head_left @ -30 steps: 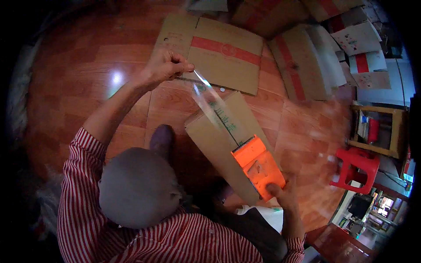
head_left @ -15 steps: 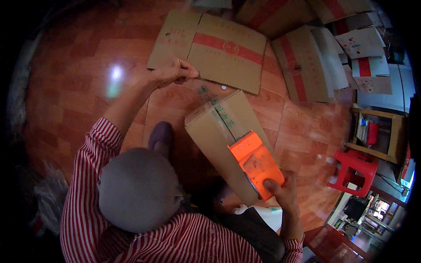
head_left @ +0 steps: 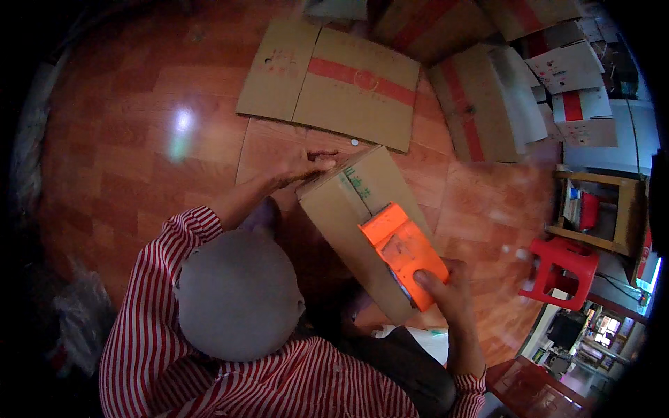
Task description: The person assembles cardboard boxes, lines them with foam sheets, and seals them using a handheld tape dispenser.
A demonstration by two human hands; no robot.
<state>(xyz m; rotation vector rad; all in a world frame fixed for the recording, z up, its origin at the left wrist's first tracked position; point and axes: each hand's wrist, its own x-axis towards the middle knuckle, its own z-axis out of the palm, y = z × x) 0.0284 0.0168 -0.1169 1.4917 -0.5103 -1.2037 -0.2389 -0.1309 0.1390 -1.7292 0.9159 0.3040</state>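
A closed brown cardboard box (head_left: pixel 331 214) stands tilted before me, with clear tape printed in green (head_left: pixel 357 182) along its top seam. In my right hand (head_left: pixel 453 292) is an orange tape dispenser (head_left: pixel 404 247), my thumb on its upper face and the fingers wrapped around its far side; its front end rests on the box top over the seam. My left hand (head_left: pixel 310 167) lies against the box's far left edge where the tape folds over, fingers stretched out; its palm side is hidden.
A flattened carton with a red stripe (head_left: pixel 355 87) lies on the wood-look floor beyond the box. More cartons (head_left: pixel 463 104) stand at the far right. A red plastic stool (head_left: pixel 563 272) and a wooden frame shelf (head_left: pixel 606 240) are to the right. Clear plastic wrapping (head_left: pixel 83 313) lies at left.
My left hand has come down and nearer, from the loose tape end held past the box to the box's far edge. The dispenser has shifted slightly up and left.
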